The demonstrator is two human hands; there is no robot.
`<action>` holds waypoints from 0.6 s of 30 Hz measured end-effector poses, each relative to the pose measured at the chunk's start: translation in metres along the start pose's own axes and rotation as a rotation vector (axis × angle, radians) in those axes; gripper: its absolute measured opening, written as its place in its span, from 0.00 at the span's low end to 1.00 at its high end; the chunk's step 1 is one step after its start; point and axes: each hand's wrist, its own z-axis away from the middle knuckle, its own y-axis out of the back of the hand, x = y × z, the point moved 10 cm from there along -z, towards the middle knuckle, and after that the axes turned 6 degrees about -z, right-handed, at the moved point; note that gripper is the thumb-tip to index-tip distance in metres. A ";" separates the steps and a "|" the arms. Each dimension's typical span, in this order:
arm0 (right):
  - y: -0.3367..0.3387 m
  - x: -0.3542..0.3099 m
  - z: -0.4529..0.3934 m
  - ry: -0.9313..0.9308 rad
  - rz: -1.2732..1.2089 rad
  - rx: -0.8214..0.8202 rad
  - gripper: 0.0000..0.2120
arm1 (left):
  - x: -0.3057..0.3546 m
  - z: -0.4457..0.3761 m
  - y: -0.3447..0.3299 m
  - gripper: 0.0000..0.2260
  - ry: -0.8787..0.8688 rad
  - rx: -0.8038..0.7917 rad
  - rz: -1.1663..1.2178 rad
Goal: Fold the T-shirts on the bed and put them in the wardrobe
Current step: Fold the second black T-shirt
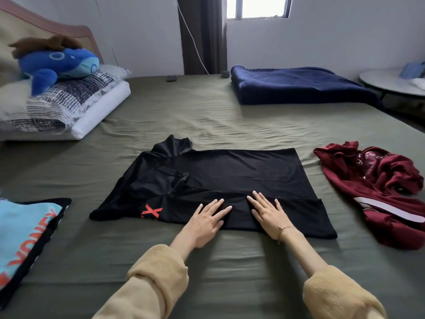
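Black T-shirt (230, 178) lay spread across the middle of the bed (207, 111), on the olive sheet, collar end to the left, hem to the right. Near long edge was folded up over the body; one sleeve lay folded in near the collar. A red X print showed at the near left corner.

Left hand (205, 221) rested flat on the folded near edge, fingers straight and slightly spread, gripping nothing. Right hand (268, 215) rested flat just beside it on the same fold, fingers straight, likewise gripping nothing; a thin bracelet sat at the wrist. The two hands were close together but apart. Both sleeves were tan and pushed up the forearms.

Maroon T-shirt (377, 189) lay crumpled at the right side of the bed, apart from the black one. A light blue and black T-shirt (25, 236) with orange lettering lay flat at the near left edge.

Far side: folded navy blanket (296, 87) at right; stacked pillows (69, 107) at left with a blue plush toy (57, 62) on top.
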 end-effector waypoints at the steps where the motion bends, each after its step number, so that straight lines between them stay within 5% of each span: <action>1: 0.004 -0.004 0.003 0.021 0.002 0.056 0.23 | 0.000 0.001 0.001 0.24 -0.005 -0.001 0.024; 5: 0.021 -0.044 0.029 0.318 -0.005 0.272 0.19 | -0.001 0.012 0.013 0.30 -0.027 0.083 -0.022; 9: 0.029 -0.075 0.050 0.504 0.115 0.365 0.13 | -0.001 0.014 0.034 0.20 0.003 0.208 -0.289; 18: 0.007 -0.066 0.038 0.300 0.117 0.156 0.17 | -0.014 0.022 0.030 0.25 0.041 0.110 -0.348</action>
